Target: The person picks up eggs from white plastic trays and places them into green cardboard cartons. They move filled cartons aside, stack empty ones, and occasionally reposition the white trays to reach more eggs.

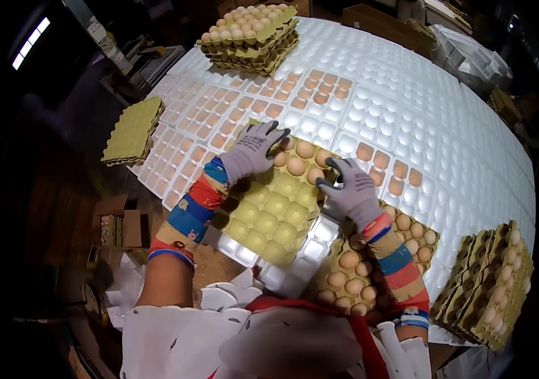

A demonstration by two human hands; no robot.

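Note:
In the middle, a yellow-green egg tray point(266, 222) lies over the white moulded trays. Its far end holds several brown eggs point(296, 166), and its near cups are bare. My left hand point(254, 149), in a grey glove with dark fingertips, reaches over the tray's far left corner, fingers stretched towards the eggs. My right hand point(353, 191), gloved alike, is at the tray's right edge. Its thumb and fingers are apart beside the rightmost egg point(315, 175). Below my right forearm sits another tray of eggs point(351, 260), partly hidden by the sleeve.
White moulded trays point(396, 114) cover the table, some cups holding eggs point(322, 98). A stack of filled egg trays point(248, 38) stands at the back. Stacked yellow trays point(134, 131) lie at the left edge; tilted trays with eggs point(487, 284) stand at right. A cardboard box point(132, 228) is lower left.

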